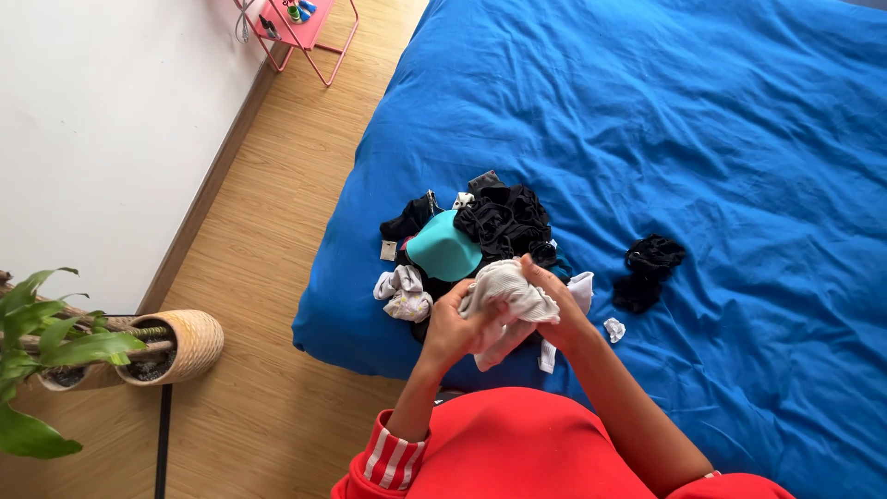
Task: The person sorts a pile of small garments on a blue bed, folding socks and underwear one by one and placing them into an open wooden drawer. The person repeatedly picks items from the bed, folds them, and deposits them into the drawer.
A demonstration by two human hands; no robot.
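Both hands are working one pale ribbed garment point(506, 294) just above the near edge of the bed point(721, 139): left hand point(455, 325) is gripping it from below, right hand point(552, 300) is pinching its top edge, fingers closed on cloth. Judging by the layout, sorting is early. One black item point(649, 270) is lying apart to the right with a small white piece point(613, 329) near it, while the main pile point(480, 231) of black, teal and white pieces is still sitting unsorted. Hard to tell what the garment is; its lower part is hidden behind the hands, and the pile's items are overlapping.
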